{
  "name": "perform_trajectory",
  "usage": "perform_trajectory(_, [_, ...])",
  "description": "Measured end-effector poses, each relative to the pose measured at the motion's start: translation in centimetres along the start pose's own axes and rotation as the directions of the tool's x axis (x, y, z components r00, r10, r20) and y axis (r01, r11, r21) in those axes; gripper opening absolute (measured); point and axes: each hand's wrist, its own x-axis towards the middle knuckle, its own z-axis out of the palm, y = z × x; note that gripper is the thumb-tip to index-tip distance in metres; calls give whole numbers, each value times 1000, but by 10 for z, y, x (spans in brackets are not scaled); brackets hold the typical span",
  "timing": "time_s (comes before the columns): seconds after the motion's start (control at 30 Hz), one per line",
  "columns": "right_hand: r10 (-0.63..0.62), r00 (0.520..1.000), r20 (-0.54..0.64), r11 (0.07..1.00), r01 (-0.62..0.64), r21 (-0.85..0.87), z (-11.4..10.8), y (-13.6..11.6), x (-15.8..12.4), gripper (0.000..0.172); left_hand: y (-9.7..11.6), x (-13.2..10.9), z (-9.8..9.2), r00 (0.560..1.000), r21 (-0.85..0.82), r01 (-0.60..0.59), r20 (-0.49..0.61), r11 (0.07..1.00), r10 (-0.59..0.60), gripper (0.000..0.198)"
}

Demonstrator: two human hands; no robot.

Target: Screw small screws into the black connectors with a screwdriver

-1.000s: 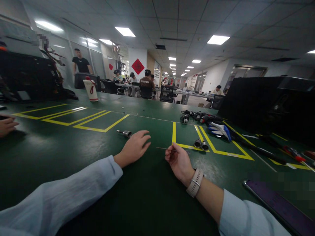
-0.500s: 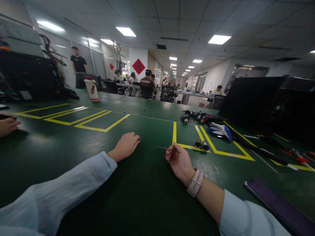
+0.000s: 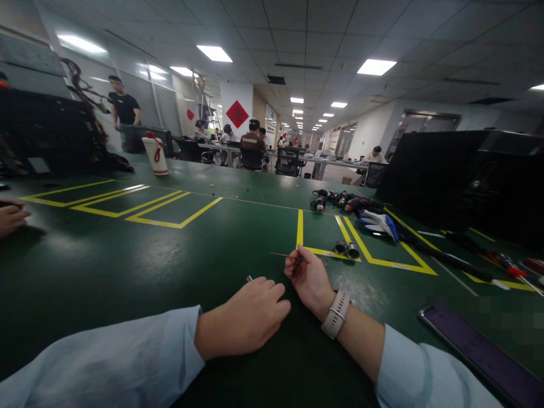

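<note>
My left hand [image 3: 244,314] is closed just above the green table, its back toward me. A short pale, shiny tip [image 3: 250,279] pokes out past its knuckles; the rest is hidden in the fist, so I cannot tell its kind. Close by on the right, my right hand [image 3: 310,277], wearing a watch with a beige strap [image 3: 336,315], pinches a thin metal rod [image 3: 278,254] between thumb and fingers. The rod points left, and its other end is partly covered by the fingers. Beyond this hand, two metal sockets [image 3: 346,249] lie side by side near the yellow tape.
Blue-and-white gloves [image 3: 378,224], dark tools with cables [image 3: 335,199] and a red-handled screwdriver [image 3: 512,267] lie at the right. A phone [image 3: 476,351] rests near my right sleeve. A cup [image 3: 155,154] stands far left; another person's hand [image 3: 12,218] is at the left edge.
My left hand has come nearer and to the right, beside my right hand, and a shiny tip now shows from it. My right hand stays nearly still with the rod.
</note>
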Motion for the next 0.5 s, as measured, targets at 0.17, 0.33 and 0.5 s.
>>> perform_trajectory(0.17, [9, 1000, 1, 1000, -9, 30, 0, 1, 1, 23, 4, 1, -5, 978, 147, -194, -49, 970, 203, 6])
perform_trajectory(0.33, [6, 1000, -5, 999, -6, 37, 0, 1, 1, 22, 4, 1, -4, 973, 167, -194, -89, 967, 211, 6])
perform_trajectory(0.5, [-9, 1000, -15, 1000, 10, 13, 1, 0, -1, 22, -4, 1, 4, 974, 93, -165, -139, 982, 177, 34])
